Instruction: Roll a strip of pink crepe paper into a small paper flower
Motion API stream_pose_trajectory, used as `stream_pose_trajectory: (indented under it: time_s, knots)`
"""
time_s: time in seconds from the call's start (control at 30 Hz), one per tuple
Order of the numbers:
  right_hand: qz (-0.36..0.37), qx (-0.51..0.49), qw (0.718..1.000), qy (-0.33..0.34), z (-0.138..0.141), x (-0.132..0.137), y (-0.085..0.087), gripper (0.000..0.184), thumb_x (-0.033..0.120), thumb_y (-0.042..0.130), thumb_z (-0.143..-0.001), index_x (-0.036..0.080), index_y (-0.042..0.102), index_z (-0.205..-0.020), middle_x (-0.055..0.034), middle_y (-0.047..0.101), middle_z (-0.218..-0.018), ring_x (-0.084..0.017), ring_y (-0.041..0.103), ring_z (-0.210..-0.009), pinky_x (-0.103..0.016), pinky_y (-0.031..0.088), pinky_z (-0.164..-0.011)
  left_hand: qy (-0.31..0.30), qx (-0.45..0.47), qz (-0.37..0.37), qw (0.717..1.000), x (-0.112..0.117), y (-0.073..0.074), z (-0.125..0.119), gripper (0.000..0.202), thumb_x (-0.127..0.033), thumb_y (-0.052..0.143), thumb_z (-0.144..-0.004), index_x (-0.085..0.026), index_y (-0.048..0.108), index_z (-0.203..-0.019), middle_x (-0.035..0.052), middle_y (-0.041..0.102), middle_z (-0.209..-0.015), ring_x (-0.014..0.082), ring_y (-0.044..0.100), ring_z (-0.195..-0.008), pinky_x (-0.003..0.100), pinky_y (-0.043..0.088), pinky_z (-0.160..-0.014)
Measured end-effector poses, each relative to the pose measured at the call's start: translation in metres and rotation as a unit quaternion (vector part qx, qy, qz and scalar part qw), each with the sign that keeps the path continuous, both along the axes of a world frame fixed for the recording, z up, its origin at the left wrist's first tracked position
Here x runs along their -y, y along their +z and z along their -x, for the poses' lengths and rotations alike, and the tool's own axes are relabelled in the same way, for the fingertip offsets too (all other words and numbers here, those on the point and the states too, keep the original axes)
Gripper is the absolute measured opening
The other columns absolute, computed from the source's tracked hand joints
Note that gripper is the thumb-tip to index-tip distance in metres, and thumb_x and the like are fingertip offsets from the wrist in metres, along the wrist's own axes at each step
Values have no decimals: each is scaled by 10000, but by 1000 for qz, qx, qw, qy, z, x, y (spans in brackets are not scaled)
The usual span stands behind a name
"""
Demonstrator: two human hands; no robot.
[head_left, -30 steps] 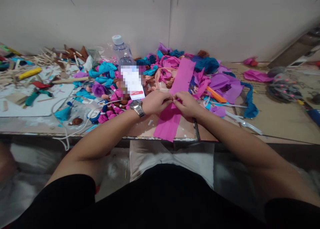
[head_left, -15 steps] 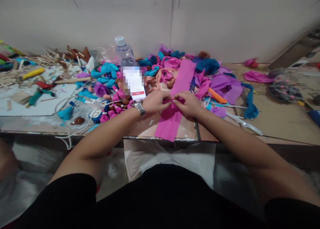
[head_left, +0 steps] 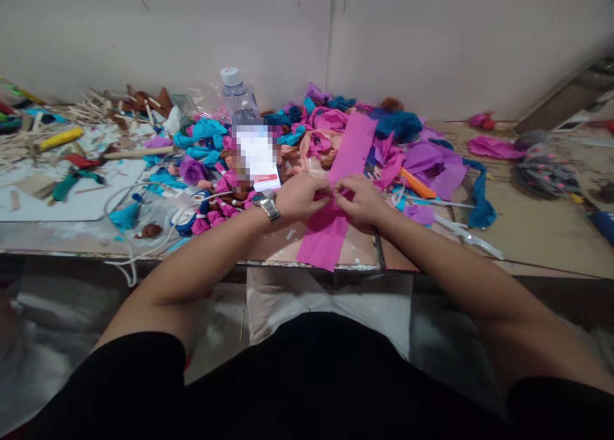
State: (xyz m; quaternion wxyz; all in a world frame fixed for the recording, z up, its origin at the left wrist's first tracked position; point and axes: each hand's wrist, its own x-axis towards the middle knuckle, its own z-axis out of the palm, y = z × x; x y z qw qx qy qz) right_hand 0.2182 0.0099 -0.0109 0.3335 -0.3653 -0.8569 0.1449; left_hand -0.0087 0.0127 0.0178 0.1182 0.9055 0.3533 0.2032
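A long strip of pink crepe paper [head_left: 352, 142] lies slantwise on the table, its lower end at the front edge. My left hand [head_left: 307, 197], wearing a metal watch [head_left: 267, 204] on the wrist, pinches at the middle of the strip. Opposite it my right hand [head_left: 357, 198] is closed in a pinch too, fingertips nearly touching the left ones. The fingers hide the bit of paper between them. Just left of my left hand stands a lit phone [head_left: 261, 162], its screen partly blurred.
Crumpled blue, purple and pink crepe paper [head_left: 432, 165] is heaped behind and beside my hands. A bottle [head_left: 240, 101] stands at the back. An orange-handled tool [head_left: 418, 183] lies right, green-and-red pliers [head_left: 77, 179] left. A white cable [head_left: 125, 232] hangs over the front edge.
My hands stay over the strip, with only a very slight shift of the fingers. The strip lies as before.
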Motion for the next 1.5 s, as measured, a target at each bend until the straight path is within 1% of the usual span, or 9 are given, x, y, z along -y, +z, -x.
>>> stream_pose_trajectory:
  time_s: [0.2, 0.37, 0.53, 0.63, 0.83, 0.97, 1.07, 1.3, 1.5]
  knots:
    - [-2, -12, 1000, 9, -2, 0, 3, 85, 253, 624, -890, 227, 691, -844, -66, 753, -850, -254, 641, -819, -400, 468, -817, -9, 21, 13, 1000, 1, 4, 0, 239, -351, 656, -975, -175, 770, -860, 53, 757, -777, 156, 623, -696, 300, 379, -703]
    - [-12, -4, 1000, 11, -1, -1, 2, 126, 278, 608, -937, 229, 684, -850, -70, 738, -849, -254, 629, -826, -398, 456, -814, -38, 28, 62, 997, -2, 7, 2, 212, -343, 643, -958, -173, 753, -895, 44, 752, -815, 150, 611, -709, 292, 375, -697]
    - [-15, -7, 1000, -2, -1, -1, 0, 161, 312, 595, -982, 223, 686, -883, -68, 728, -865, -245, 620, -825, -391, 452, -824, -16, -16, 68, 997, -8, 4, 5, 200, -314, 695, -873, -176, 653, -734, -6, 584, -626, 128, 473, -601, 303, 287, -629]
    - [-23, -10, 1000, 4, -1, -1, 0, 164, 314, 600, -988, 219, 689, -889, -67, 737, -867, -240, 627, -811, -384, 444, -804, -16, -31, 80, 996, -8, 5, 5, 226, -334, 703, -862, -179, 625, -717, -19, 542, -599, 122, 429, -580, 308, 261, -616]
    - [-36, -17, 999, 9, -1, -2, 0, 161, 328, 620, -987, 219, 692, -893, -67, 750, -851, -244, 645, -804, -380, 435, -779, -43, 14, 102, 994, -5, 10, 5, 380, -452, 597, -975, -171, 592, -719, -11, 544, -614, 121, 449, -592, 298, 280, -618]
    - [-50, -19, 999, 13, -2, -3, 0, 172, 339, 614, -998, 222, 691, -899, -71, 761, -872, -248, 653, -815, -386, 437, -790, -51, 39, 134, 989, -5, 11, 5, 385, -441, 568, -996, -173, 584, -720, -13, 558, -626, 116, 462, -598, 286, 303, -621]
    - [-59, -16, 998, 17, -3, -5, -1, 159, 327, 610, -991, 224, 686, -896, -71, 757, -867, -253, 660, -829, -390, 436, -797, -55, 52, 152, 986, -8, 10, 6, 348, -378, 532, -997, -172, 607, -726, -12, 581, -645, 116, 483, -611, 277, 331, -632]
    - [-62, -15, 998, 28, -5, -4, -1, 175, 376, 659, -978, 224, 703, -902, -72, 774, -879, -255, 677, -840, -401, 446, -820, -60, 25, 108, 992, -12, 6, 8, 295, -333, 542, -975, -156, 688, -789, 2, 642, -668, 122, 526, -614, 280, 338, -632]
    - [-55, 2, 998, 13, -6, -3, 2, 194, 385, 644, -992, 226, 706, -901, -77, 781, -887, -263, 682, -855, -414, 455, -832, -58, 40, 115, 991, -10, 7, 7, 304, -360, 598, -981, -157, 681, -770, 5, 656, -655, 112, 530, -598, 270, 336, -615]
